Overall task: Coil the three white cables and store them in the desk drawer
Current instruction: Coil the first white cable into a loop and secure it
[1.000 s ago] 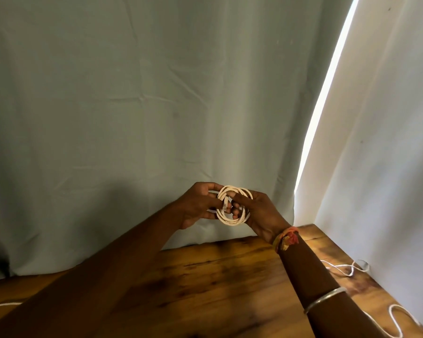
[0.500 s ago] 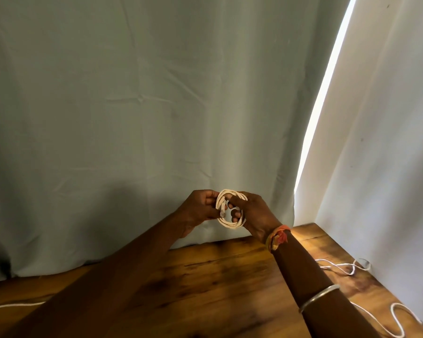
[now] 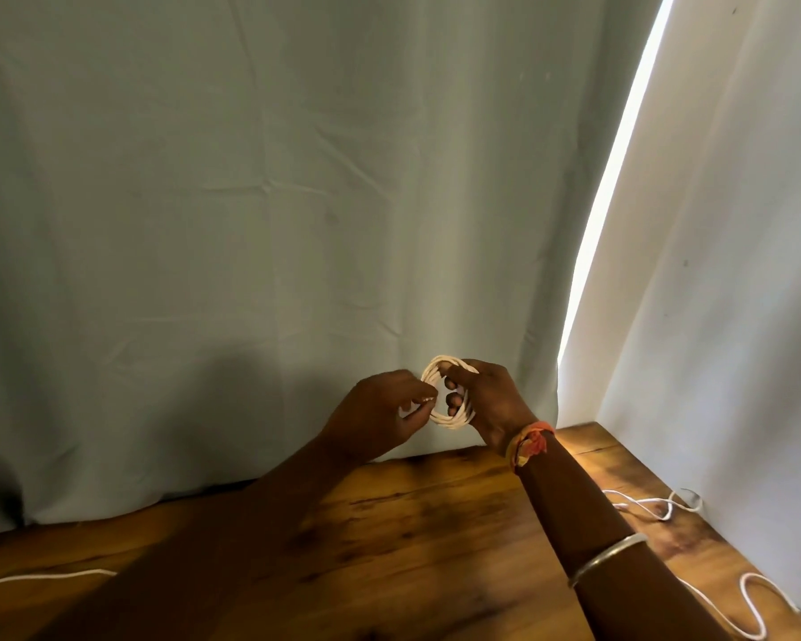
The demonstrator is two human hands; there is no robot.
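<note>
A small coil of white cable (image 3: 449, 421) is held up in the air above the back of the wooden desk (image 3: 412, 525). My right hand (image 3: 491, 402) grips the coil, its fingers passing through the loops. My left hand (image 3: 380, 414) is just left of the coil and pinches the cable's loose end between thumb and fingertips. A second white cable (image 3: 653, 504) lies uncoiled on the desk at the right, running toward the front edge. The end of another white cable (image 3: 42, 578) lies at the desk's left edge. No drawer is in view.
A pale curtain (image 3: 274, 224) hangs right behind the desk. A white wall (image 3: 736, 316) borders the desk on the right, with a bright gap of light between curtain and wall. I wear a thread band and a metal bangle on my right arm.
My left hand has drawn a little away from the coil to the left, keeping the cable end pinched. The coil stays in my right hand at about the same height.
</note>
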